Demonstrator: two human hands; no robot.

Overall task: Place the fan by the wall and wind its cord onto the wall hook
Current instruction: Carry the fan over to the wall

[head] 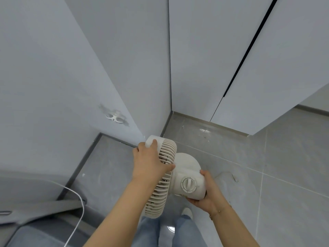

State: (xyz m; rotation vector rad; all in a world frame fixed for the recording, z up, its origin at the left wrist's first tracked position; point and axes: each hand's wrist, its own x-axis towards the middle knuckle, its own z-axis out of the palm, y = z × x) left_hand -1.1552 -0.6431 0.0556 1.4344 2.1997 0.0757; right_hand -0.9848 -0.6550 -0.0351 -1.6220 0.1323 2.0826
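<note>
Two bare forearms rise from the bottom edge, above blue jeans (151, 232) and one white shoe (187, 212). At lower left a white cord (81, 207) curves over grey furniture and runs off the bottom edge; its link to the fan is hidden. Higher on the left wall (44, 68) sits a small white wall hook (114, 118) amid scuffed paint, its shape hard to make out. At lower centre the left hand (151, 161) grips the grille rim of the cream fan (167, 177), fingers curled over it. Held above the floor, the fan lies tilted, its axis running left to right and its grille facing left. The right hand (208, 191) cups the motor housing beside the dial (189, 184), fingers curled underneath. Open grey floor (267, 166) spreads rightward to the cabinet doors (249, 59).
</note>
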